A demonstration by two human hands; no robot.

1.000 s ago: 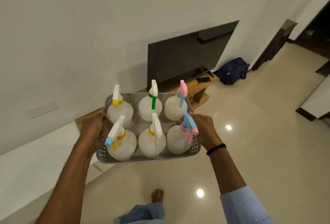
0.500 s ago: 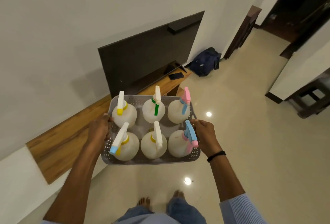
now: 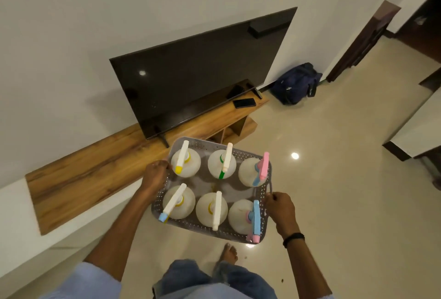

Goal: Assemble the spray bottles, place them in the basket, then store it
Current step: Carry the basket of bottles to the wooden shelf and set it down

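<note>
Head view. Both hands carry the basket [image 3: 216, 228] over the tiled floor [image 3: 334, 203]; compared with half a second ago it sits tilted, right end lower and closer to the body, and the TV [image 3: 200, 69] and wooden shelf [image 3: 100, 167] appear larger and more central. Left hand [image 3: 155, 176] is closed around the basket's left rim near the far corner, fingers curled over the edge. Right hand [image 3: 281, 210] is closed on the right rim, thumb on top, with a black wristband [image 3: 293, 238] below it. Six spray bottles [image 3: 216, 208] stand in the grey perforated basket, two rows of three, all with trigger heads fitted: yellow-, green- and pink-tipped in the far row, blue, white and blue-pink in the near row. A phone [image 3: 244, 102] lies on the shelf; a dark bag [image 3: 296, 83] rests against the wall.
</note>
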